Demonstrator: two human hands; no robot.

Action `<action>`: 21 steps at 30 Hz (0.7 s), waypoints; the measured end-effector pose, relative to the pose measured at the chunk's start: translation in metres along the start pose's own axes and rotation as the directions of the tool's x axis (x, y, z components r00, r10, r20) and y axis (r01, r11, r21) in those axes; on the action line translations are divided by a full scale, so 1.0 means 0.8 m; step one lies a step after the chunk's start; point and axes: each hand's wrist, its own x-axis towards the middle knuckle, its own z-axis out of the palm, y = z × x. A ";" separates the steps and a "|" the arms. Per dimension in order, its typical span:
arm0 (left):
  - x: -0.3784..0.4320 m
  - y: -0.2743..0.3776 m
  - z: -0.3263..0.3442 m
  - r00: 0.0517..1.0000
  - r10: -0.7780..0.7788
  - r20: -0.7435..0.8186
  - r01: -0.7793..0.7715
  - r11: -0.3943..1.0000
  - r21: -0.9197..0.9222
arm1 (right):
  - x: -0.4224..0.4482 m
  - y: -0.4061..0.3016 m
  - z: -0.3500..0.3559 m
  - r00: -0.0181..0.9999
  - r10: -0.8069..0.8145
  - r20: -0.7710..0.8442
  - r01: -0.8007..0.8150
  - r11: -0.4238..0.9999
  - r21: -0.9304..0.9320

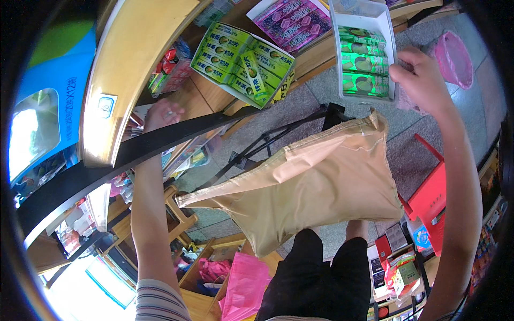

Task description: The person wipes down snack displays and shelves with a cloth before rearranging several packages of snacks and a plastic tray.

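Observation:
My right hand (417,74) grips the right rim of a white plastic bin (361,18) holding several green-wrapped candy packs (363,64). My left hand (165,114) is by the wooden shelf at the left, beyond a black bar (176,132); its loosely bent fingers show nothing held. Between the hands, an open box of green matcha milk tablets (243,64) stands on the shelf, with one loose pack lying on top. Beside that box is a carton of purple candy packs (291,24). Below my hands a tan fabric folding stool (313,176) spreads out in front of my legs.
A pink lined basket (453,60) and a red plastic stool (429,196) are on the tiled floor at the right. Pink plastic bags (245,285) hang by a wooden drawer at lower left. Small red and green packages (170,66) sit on the left shelf.

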 end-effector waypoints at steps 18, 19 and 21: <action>-0.224 0.092 0.136 0.982 0.158 0.100 -0.187 0.842 0.507 | -0.029 0.054 -0.028 0.990 0.137 0.023 -0.133 0.982 -0.134; -0.217 0.104 0.150 0.969 0.206 0.139 -0.246 0.880 0.407 | -0.035 0.059 -0.031 0.994 0.113 -0.012 -0.114 0.985 -0.128; -0.180 0.121 0.186 0.972 0.202 0.119 -0.221 0.960 0.173 | -0.044 0.072 -0.037 0.991 0.126 -0.039 -0.130 0.981 -0.144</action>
